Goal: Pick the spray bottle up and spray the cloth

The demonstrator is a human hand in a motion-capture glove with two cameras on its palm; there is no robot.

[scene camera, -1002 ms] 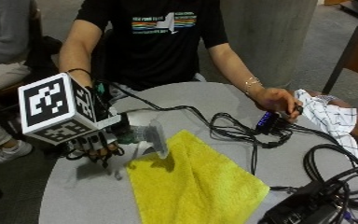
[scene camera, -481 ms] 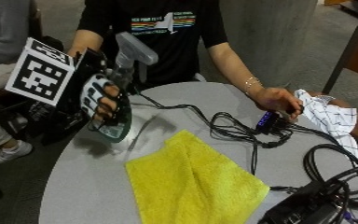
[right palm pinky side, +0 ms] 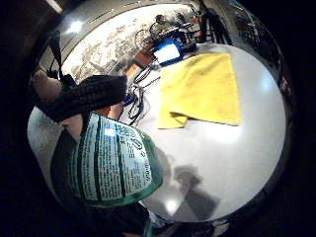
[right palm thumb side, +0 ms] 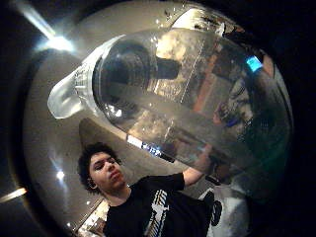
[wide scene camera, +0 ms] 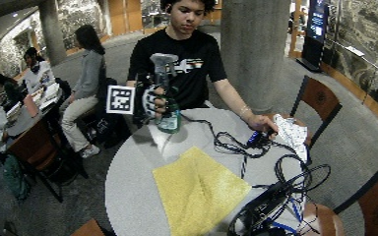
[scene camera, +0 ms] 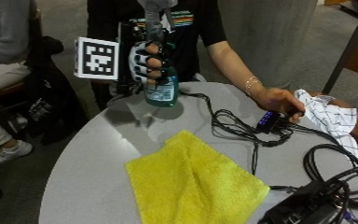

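- Right hand [scene camera: 147, 63] wrapped around bottle [scene camera: 160, 86], lifted above counter [scene camera: 98, 154].
- Best next: aim nozzle at yellow cloth [scene camera: 191, 184], then squeeze trigger.

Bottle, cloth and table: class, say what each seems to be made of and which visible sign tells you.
Bottle: likely clear plastic, glossy; the room shows through it in the thumb side palm view, and it bears a printed label. Cloth: soft yellow fabric, perhaps microfibre; matte, with a folded corner. Table: smooth grey top, maybe laminate; it reflects lights faintly.
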